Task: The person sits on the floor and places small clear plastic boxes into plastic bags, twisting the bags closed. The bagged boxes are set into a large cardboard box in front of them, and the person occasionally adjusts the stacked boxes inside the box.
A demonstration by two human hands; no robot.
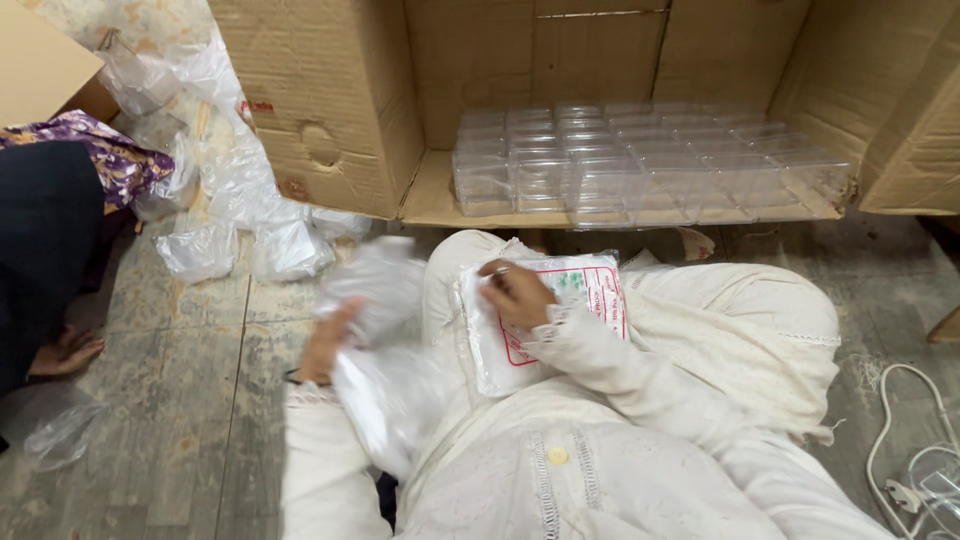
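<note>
To your far left another person's bare foot (66, 352) is resting on the floor (180, 400), loose clear bags (240, 230) lying nearby; your left hand (330, 340) is closing around a blurred clear plastic bag (385, 290); your right hand (520, 295) is pressing curled fingers onto the printed packet (560, 320) lying on your lap; beyond, clear plastic boxes (640, 165) are sitting in rows inside the cardboard carton (330, 100).

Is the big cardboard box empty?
No, the big brown cardboard box lying on its side holds rows of clear plastic containers.
</note>
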